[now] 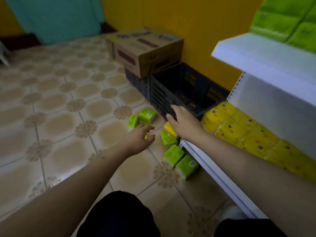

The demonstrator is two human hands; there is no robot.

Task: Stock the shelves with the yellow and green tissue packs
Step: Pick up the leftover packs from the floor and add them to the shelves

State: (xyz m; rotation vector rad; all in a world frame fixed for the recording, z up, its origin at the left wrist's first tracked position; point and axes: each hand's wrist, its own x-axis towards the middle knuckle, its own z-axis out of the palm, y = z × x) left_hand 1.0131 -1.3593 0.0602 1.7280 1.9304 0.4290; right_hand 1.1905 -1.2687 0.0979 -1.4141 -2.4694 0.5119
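Loose green tissue packs lie scattered on the tiled floor (51,103) by the foot of the white shelf unit (213,166). Two (147,115) sit together near the dark crate, the left one on its narrow side, the right one with its label face up. Three more (173,153) form a ragged line along the shelf base, their long axes running roughly toward the crate. A yellow tissue pack (169,128) lies half hidden under the right wrist.

The left hand (140,139) hovers low over the floor between the two clusters, its grip loose, fingers spread and slightly bent, holding nothing. The right hand (181,120) reaches over the near rim of the dark plastic crate (159,94), fingers extended, nothing in its grip.

Yellow packs (239,129) fill the bottom shelf in a row running away from the crate; green packs (280,19) sit on the shelf above. A cardboard box (145,48) rests on a second crate against the yellow wall (205,23).
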